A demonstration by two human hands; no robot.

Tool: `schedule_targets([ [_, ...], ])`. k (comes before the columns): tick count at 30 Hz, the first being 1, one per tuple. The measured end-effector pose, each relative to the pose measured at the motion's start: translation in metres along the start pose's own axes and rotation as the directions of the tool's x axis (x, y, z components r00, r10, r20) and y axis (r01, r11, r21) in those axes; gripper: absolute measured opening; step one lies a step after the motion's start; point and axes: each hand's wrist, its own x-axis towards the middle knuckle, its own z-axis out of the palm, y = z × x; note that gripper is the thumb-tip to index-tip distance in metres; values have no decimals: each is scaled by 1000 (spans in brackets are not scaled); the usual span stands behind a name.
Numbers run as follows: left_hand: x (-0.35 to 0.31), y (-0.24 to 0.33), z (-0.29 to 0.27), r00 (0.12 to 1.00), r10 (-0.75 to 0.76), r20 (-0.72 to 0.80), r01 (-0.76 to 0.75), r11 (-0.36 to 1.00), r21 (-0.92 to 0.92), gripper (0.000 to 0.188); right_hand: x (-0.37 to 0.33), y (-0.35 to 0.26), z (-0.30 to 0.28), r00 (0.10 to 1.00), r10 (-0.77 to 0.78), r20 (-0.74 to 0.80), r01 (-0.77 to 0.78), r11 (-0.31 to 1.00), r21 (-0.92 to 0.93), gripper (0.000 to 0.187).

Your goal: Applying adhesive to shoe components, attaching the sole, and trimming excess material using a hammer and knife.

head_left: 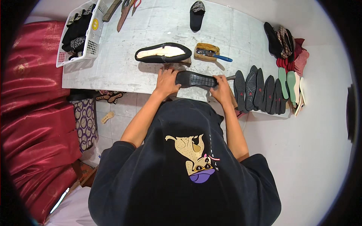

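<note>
Both my hands hold a black rubber shoe sole (pixel 198 80) near the table's front edge, its tread of small blocks facing up. My left hand (pixel 167 82) is closed on the sole's left end, and my right hand (pixel 221 89) grips its right end. Just beyond lies a black shoe upper (pixel 164 59), bottom up, its pale underside framed by black edges. To its right sits a yellowish tub (pixel 207 57) with dark contents, and a brush with a blue handle (pixel 225 58) rests across it. Further back on the table is a finished-looking black slipper (pixel 196 22).
Several black soles (pixel 259 88) stand in a row at the right edge, beside green insoles (pixel 291 86). Dark fabric uppers (pixel 278 40) are piled behind them. A white basket (pixel 91 47) of black shoe parts is at the left, near pincers (pixel 125 15). Part of a hammer (pixel 230 77) shows beside my right hand.
</note>
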Motion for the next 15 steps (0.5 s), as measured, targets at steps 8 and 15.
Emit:
schedule_targets([
  [8,-36,-42,-85,976,193,-101,-214,765,-607,68,-4,-94,-67,992,75,104,-102,954,282,61],
  [15,-33,-79,-144,980,159,-118,-81,-221,-972,82,20,-155,-56,971,-105,214,-37,822,568,64],
])
